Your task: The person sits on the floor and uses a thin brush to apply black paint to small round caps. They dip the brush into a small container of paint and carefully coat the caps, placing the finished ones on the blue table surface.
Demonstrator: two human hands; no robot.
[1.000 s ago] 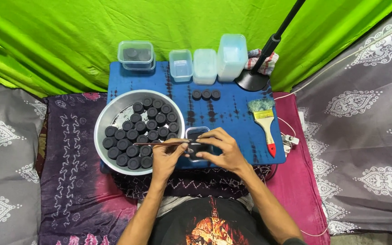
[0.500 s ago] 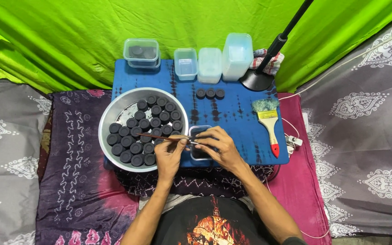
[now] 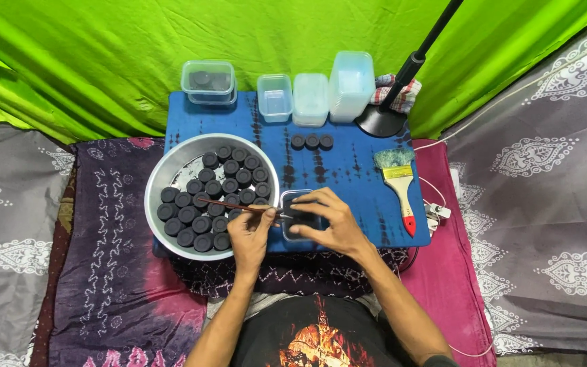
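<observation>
A small clear container (image 3: 300,216) is held at the near edge of the blue board (image 3: 348,170), just beside the rim of the metal bowl (image 3: 171,170). It is covered from above by the right hand (image 3: 327,221), whose fingers are curled over its top and far side in a grasp; dark contents can be made out inside, though how many pieces cannot be told. A thin stick (image 3: 239,206) is pinched in the left hand (image 3: 249,234), with its long end lying out over the black discs (image 3: 212,197) in the bowl and its near end at the container's edge. Compared with 0.5 s and 1 s ago, very little has shifted: both hands have stayed at the same spot over the container, and the stick has kept much the same angle. From that it is judged that the work at the container is being continued rather than finished. 3 discs (image 3: 312,141) are lined up farther back on the board, and a paintbrush (image 3: 399,183) is laid well apart to the right. Clear tubs (image 3: 310,98) are stacked along the far edge.
</observation>
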